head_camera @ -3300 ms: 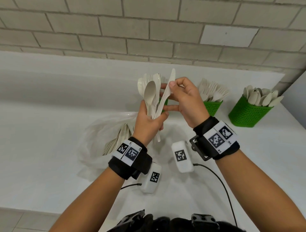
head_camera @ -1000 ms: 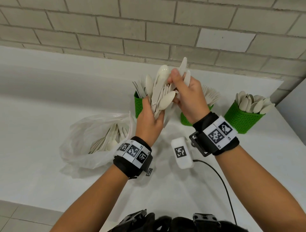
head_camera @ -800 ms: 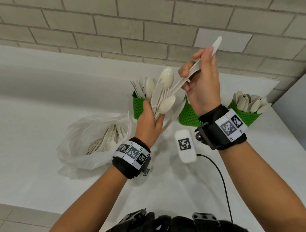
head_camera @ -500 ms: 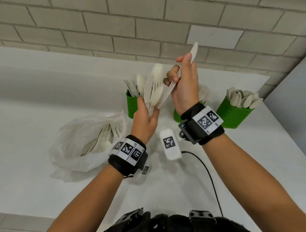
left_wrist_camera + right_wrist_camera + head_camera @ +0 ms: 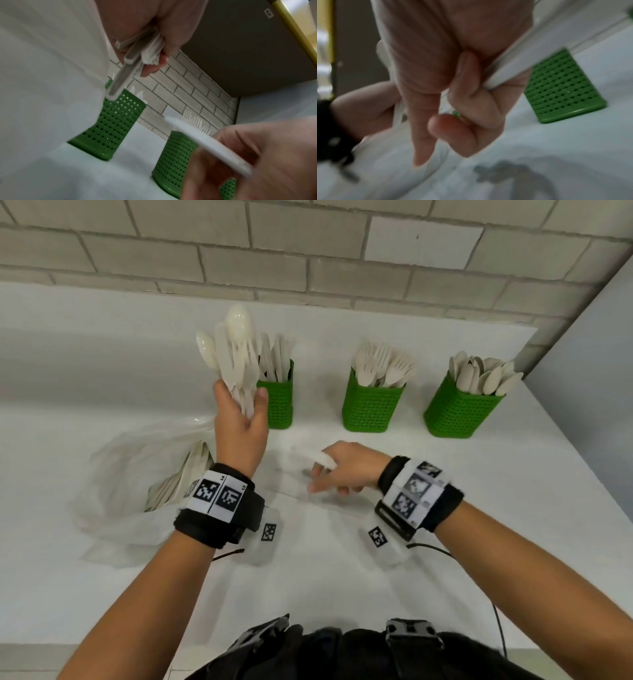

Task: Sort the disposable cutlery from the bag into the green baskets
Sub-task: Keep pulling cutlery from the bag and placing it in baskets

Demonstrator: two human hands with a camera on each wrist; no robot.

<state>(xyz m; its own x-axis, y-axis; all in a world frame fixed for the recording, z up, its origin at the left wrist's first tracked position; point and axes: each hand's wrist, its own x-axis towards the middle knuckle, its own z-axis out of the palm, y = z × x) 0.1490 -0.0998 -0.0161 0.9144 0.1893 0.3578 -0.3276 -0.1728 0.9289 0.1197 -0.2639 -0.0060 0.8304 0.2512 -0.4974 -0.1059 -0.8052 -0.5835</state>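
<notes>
My left hand [image 5: 239, 419] is raised in front of the left basket and grips a bundle of white cutlery [image 5: 236, 354] by the handles, spoon bowls up. The handles [image 5: 126, 75] stick out below its fingers. My right hand [image 5: 322, 474] is low over the table and holds one long white cutlery piece [image 5: 318, 458], which is blurred. That piece [image 5: 513, 63] lies across its curled fingers. Three green baskets stand at the back: the left basket [image 5: 279, 402] with flat handles, the middle basket [image 5: 371, 409] with forks, the right basket [image 5: 459, 416] with spoons.
A clear plastic bag [image 5: 130, 474] with more cutlery lies on the white table [image 5: 342, 577] left of my left wrist. A brick wall runs behind the baskets, and a grey panel closes the right side. Cables trail from both wrist units.
My right hand pulled one piece out of the bundle, lifted it high, then dropped low over the table in front of the baskets. My left hand stayed raised with the bundle.
</notes>
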